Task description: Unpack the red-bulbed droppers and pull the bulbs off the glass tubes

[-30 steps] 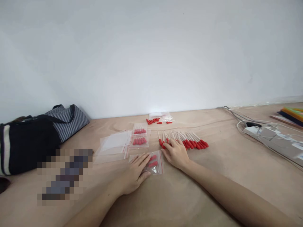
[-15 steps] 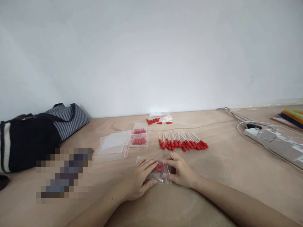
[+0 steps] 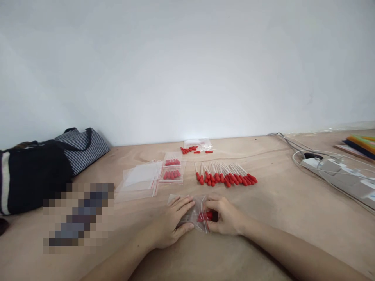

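In the lower centre of the frame, the 2 hands work at 1 small clear zip bag (image 3: 197,207) on the worktop (image 3: 181,257). The left hand (image 3: 178,218) lies flat and loosely spread on the bag's closed end, pressing without gripping. The right hand (image 3: 213,214) is half curled at the red-lined zip end, thumb and fingers about the red bulbs (image 3: 206,216); whether it grips them or the film, I cannot tell, nor can the bulbs be counted there. The film looks feather-light, limp and slippery, apt to slide unless pinned, so its closed end seems the place to hold down and the zip lip the place to pinch. The bulbs look soft and grippy, the pale stems stiff and perhaps brittle, so the red end seems the safer hold. Farther off, left of centre, flat clear bags (image 3: 142,175) overlap too closely to count, with 2 filled bags beside them: the nearer filled bag (image 3: 172,175) and the farther filled bag (image 3: 173,159), each showing about 5 bulbs. Right of centre lies 1 row of red-tipped droppers (image 3: 227,178), roughly 20, overlapping. At upper centre, by the wall (image 3: 187,70), are 1 more clear bag (image 3: 197,143), a clump of small red pieces (image 3: 189,149) too tight to count, and 2 separate red pieces (image 3: 209,152) just to its right.
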Available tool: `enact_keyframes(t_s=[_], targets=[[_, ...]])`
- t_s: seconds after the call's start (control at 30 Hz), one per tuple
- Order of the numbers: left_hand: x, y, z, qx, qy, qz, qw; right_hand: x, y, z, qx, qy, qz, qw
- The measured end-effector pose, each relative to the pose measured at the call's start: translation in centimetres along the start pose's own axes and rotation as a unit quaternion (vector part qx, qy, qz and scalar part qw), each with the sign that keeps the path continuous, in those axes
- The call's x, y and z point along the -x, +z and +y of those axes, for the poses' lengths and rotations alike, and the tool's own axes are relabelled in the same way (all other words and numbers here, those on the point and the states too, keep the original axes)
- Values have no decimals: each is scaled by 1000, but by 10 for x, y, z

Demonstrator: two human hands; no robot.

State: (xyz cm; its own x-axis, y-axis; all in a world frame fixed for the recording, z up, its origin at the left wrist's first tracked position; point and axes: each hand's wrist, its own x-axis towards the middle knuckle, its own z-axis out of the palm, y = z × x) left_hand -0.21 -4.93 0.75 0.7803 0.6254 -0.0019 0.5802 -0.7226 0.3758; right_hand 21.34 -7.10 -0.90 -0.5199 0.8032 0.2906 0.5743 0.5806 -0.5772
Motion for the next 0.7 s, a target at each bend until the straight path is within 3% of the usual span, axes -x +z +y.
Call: enact_keyframes(t_s=[0.23,0.43,0.53,0.7], targets=[[1,2,-4,-4,-6,-17,1000,12,-32,11,31,68,-59,995],[0,1,-3,-13,-13,-20,1000,8,-27,12,-42,122,-69,989],[1,0,-1,-3,-9,-6,1000,8,-31,10,-36,167,-111,979],[1,-4,-2,1,-3,-15,1000,16,-66,21,3,208,-227,952]])
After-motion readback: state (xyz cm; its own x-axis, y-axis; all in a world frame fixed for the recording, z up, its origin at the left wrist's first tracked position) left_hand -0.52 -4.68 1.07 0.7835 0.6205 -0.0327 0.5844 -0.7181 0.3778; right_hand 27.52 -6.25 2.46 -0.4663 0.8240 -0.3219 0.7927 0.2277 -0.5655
